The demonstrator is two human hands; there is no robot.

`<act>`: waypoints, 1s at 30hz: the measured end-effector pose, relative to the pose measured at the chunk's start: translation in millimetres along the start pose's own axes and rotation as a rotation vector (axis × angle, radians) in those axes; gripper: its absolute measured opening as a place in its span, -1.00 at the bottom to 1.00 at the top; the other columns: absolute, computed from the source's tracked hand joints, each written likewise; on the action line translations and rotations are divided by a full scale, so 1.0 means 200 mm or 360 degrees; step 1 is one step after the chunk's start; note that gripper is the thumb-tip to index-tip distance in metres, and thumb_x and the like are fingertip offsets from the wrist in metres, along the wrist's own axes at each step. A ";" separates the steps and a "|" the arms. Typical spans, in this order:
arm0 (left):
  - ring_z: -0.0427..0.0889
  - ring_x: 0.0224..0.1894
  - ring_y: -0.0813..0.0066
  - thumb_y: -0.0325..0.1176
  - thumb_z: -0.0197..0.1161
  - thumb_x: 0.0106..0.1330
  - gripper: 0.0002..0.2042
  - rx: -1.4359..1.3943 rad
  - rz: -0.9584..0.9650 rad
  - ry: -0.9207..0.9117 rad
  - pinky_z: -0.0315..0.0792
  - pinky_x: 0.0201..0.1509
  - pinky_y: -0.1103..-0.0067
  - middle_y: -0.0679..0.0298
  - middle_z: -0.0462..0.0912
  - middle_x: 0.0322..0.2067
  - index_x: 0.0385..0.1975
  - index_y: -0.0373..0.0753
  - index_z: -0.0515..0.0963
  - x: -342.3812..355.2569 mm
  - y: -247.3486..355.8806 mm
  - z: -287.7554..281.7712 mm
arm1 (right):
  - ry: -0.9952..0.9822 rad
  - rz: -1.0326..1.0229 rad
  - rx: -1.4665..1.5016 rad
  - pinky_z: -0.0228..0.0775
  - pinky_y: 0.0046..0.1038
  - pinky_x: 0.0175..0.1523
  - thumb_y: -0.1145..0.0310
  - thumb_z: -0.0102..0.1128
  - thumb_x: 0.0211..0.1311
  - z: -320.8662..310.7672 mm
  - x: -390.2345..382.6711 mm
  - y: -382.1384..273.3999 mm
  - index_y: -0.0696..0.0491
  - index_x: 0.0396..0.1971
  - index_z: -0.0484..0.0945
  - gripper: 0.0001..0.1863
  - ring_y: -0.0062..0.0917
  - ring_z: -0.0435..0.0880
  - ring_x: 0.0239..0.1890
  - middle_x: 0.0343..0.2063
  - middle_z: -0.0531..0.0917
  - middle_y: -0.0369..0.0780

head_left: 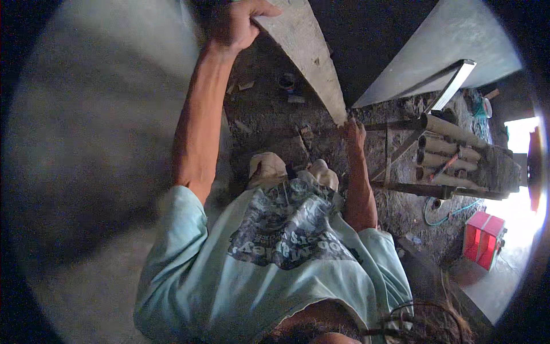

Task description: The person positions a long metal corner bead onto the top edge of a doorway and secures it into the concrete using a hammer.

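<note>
A long, tapering grey board [299, 49] runs down the upper middle of the head view, a small dark mark on its face. At its upper end, my left hand [240, 26] is closed on the board's edge, with that arm stretched upward. My right hand [354, 131] is closed at the board's narrow lower end, its fingers partly hidden. Below the board show my pale green printed shirt and my legs, over dirt and scattered scraps.
A grey wall [97, 132] fills the left. At right are a pale panel [435, 40], a metal bar [452, 86], a wooden frame with stacked tubes [450, 146], a red-handled tool [444, 166], a green bucket [480, 108], a hose [458, 213] and a red-pink crate [484, 239].
</note>
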State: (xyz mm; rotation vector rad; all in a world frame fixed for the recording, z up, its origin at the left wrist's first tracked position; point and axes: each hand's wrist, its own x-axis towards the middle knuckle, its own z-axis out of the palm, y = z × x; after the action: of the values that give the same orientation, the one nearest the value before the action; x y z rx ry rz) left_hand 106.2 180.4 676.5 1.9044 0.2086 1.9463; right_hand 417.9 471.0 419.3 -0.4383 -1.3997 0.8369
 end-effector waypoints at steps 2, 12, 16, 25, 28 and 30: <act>0.64 -0.23 0.26 -0.47 0.16 0.10 -0.82 0.0161 -0.0126 0.0255 0.49 -0.03 0.47 0.10 0.65 -0.31 -0.41 -0.46 0.60 0.04 -0.09 -0.10 | -0.0243 -0.0331 -0.0407 0.50 -0.34 -0.24 0.13 0.07 0.30 -0.29 0.15 0.21 0.22 -0.20 0.45 -0.61 -0.35 0.60 -0.31 -0.25 0.58 -0.06; 0.33 0.20 -0.01 -0.65 0.13 -0.12 -0.31 -0.0252 0.0373 -0.0025 0.10 0.36 0.18 0.02 0.39 0.06 0.18 -0.35 0.21 -0.37 0.07 0.15 | -0.0102 0.0942 0.0999 0.43 -0.16 0.08 0.05 0.02 0.30 0.31 -0.11 -0.13 0.26 0.25 0.02 -0.26 -0.17 0.49 0.05 0.08 0.43 0.07; 0.35 0.19 -0.02 -0.63 0.04 -0.22 -0.17 -0.0176 0.0550 0.0211 0.11 0.35 0.04 -0.08 0.37 0.01 0.27 -0.31 0.04 -0.53 0.11 0.14 | -0.0104 0.0937 0.1203 0.31 -0.15 0.21 0.01 0.03 0.28 0.44 -0.17 -0.03 0.28 0.31 -0.19 -0.11 -0.14 0.37 0.18 0.25 0.14 0.12; 0.40 0.15 0.00 -0.52 0.16 -0.30 -0.10 -0.0933 -0.0147 0.0161 0.23 0.29 0.17 -0.02 0.45 -0.04 0.27 -0.27 0.07 -0.77 -0.51 0.38 | 0.0673 0.1015 0.1259 0.40 -0.34 0.02 0.34 -0.08 0.36 -0.45 -0.99 0.17 0.09 0.12 0.30 -0.63 -0.36 0.47 -0.12 -0.12 0.47 -0.16; 0.40 0.13 -0.09 -0.51 0.22 -0.25 -0.13 -0.1115 -0.0345 0.0015 0.24 0.26 0.06 -0.05 0.41 0.07 0.27 -0.18 0.13 -0.87 -0.73 0.60 | 0.0961 0.0867 0.1308 0.37 -0.44 0.13 0.35 0.01 0.30 -0.85 -1.55 0.12 0.21 0.04 0.35 -0.63 -0.40 0.39 0.15 0.02 0.48 -0.13; 0.42 0.14 0.04 -0.59 0.17 -0.27 -0.11 -0.1337 -0.0607 -0.0067 0.24 0.29 0.18 -0.02 0.42 0.07 0.30 -0.27 0.10 -0.90 -0.81 0.71 | 0.1145 0.0794 0.1137 0.41 -0.40 0.08 0.32 0.02 0.31 -1.03 -1.83 0.11 0.23 0.01 0.38 -0.63 -0.40 0.46 0.07 -0.04 0.53 -0.14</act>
State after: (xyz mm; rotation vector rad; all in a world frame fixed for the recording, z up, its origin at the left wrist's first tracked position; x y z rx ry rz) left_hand 272.6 233.0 455.8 1.2321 -0.2194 1.4053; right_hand 627.1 258.6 121.2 -0.4629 -0.2744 1.3403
